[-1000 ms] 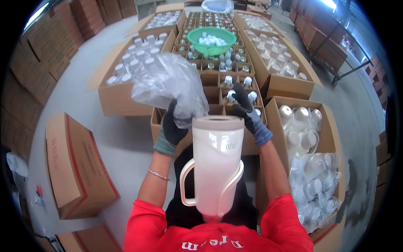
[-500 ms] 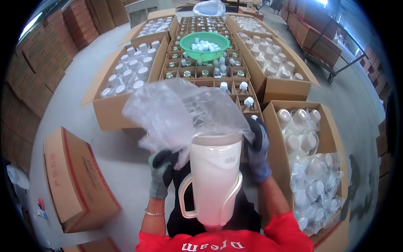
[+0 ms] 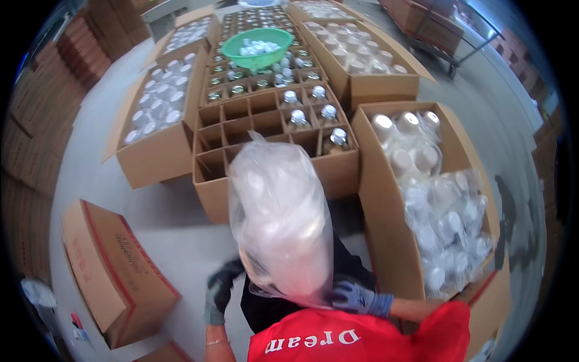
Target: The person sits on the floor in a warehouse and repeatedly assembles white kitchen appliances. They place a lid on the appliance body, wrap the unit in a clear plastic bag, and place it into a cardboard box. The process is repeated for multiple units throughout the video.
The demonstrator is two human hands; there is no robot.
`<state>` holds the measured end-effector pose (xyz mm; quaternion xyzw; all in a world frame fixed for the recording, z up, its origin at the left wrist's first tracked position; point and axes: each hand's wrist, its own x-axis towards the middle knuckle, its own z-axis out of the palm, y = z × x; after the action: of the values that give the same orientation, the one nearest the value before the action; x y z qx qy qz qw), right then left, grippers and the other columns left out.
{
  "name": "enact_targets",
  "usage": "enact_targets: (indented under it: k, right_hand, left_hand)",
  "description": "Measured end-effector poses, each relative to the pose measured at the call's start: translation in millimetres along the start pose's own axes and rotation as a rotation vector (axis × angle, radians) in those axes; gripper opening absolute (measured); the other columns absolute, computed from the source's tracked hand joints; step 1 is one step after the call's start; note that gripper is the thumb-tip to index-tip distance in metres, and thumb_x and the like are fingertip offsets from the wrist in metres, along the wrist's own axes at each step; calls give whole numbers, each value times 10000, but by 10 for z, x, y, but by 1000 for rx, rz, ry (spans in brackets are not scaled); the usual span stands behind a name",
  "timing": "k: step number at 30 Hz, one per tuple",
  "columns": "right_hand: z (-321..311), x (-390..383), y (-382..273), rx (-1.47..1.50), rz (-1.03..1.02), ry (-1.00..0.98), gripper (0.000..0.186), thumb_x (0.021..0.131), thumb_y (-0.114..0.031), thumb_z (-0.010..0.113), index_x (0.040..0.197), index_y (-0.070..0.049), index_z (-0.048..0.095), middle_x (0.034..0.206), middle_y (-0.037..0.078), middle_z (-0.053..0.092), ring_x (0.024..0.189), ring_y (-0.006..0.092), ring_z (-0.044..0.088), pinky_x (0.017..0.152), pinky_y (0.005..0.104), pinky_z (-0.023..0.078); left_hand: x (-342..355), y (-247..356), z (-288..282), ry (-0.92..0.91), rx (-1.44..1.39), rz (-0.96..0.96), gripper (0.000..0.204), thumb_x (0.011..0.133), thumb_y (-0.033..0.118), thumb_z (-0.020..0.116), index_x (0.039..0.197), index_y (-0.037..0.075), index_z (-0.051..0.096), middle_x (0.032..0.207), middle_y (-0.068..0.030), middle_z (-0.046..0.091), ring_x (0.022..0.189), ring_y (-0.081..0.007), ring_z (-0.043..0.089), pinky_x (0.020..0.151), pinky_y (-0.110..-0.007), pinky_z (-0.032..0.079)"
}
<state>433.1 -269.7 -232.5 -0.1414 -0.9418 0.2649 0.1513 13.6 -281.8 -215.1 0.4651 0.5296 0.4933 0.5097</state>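
Observation:
A white jug with a handle [image 3: 253, 268] stands in front of me, covered by a clear plastic bag [image 3: 274, 187] that hangs down over it. The film blurs the jug's shape. At the bag's lower right edge is my right hand [image 3: 357, 298], in a grey-blue glove, its fingers closed on the plastic. My left hand [image 3: 221, 289], in a green-grey glove with dark fingers, is beside the bag's lower left side. Its fingers reach toward the bag, apart, and nothing shows in them.
Ahead stands a divided carton [image 3: 211, 187] with several silver-capped bottles [image 3: 298, 119]. A green basin [image 3: 256, 59] of caps rests on cartons behind it. Wrapped white jugs [image 3: 401, 163] fill a carton at right. A closed carton [image 3: 114, 271] sits at left; a wheeled cart [image 3: 458, 63] is far right.
The plastic bag, earlier held spread beyond the jug's end, now covers the jug. Both hands have moved down toward me, and the view has shifted.

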Motion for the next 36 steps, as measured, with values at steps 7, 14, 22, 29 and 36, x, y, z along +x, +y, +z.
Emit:
enact_targets:
  k: [7,14,22,29,36]
  right_hand:
    - [-123,96,-38,-240,-161,-38,435,899,-330,508,1307,-179,524,1396,146,430,1323,345,400,1110,575,282]
    - [-1245,722,-559,-593,-43,630,272,884,-314,603,1079,-140,676,1153,72,650,1183,283,574,1093,475,388]
    - [-3225,286,255,-1144,355,638,273,667,-147,649,927,-63,662,1043,120,610,1034,320,593,975,549,462]
    - [-4397,-790,1458,-1392,529,546,213,774,-185,648,954,-82,601,957,122,589,1003,341,566,955,459,437]
    - [-4097,-1800,2650,-1348,1182,141,153,874,-201,554,998,-122,594,968,114,605,942,294,593,848,437,456]
  left_hand:
    - [385,161,1070,317,187,206,671,955,130,534,1541,52,216,1515,-115,376,1361,-249,404,1110,-359,346]
    - [1459,305,1797,-327,-413,-128,561,987,137,484,1503,52,282,1472,-92,394,1335,-225,405,1118,-351,345]
    - [2341,232,5475,-777,-278,456,447,1013,133,410,1443,17,370,1342,-101,512,1220,-222,502,1095,-325,371]
    - [2298,560,5689,-1086,-1257,-403,388,1003,183,491,1363,39,480,1232,-118,601,1122,-227,585,1054,-375,447]
    - [2166,1002,4215,-1209,-843,-575,509,1018,269,522,1443,19,395,1191,-115,623,1069,-215,628,1008,-384,482]
